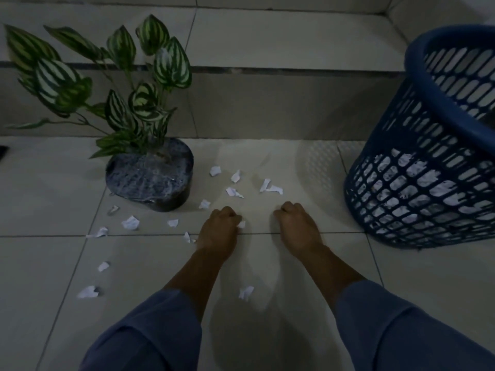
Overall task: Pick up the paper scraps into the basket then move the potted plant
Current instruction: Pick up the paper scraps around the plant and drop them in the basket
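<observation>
Left hand (218, 228) fisted around scrap (241, 224)

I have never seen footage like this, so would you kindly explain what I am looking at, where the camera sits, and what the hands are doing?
There is no machine here. The single picture comes from a camera worn on a person's head, looking forward and down at their own two arms in blue sleeves.

The left hand is closed, with a white paper scrap showing at its fingertips. The right hand is also curled into a fist; whether it holds paper is hidden.

On the tiled floor lie many more torn white scraps, mostly around the potted plant, which stands on the left. On the right stands a blue slotted basket, already holding crumpled paper.
</observation>
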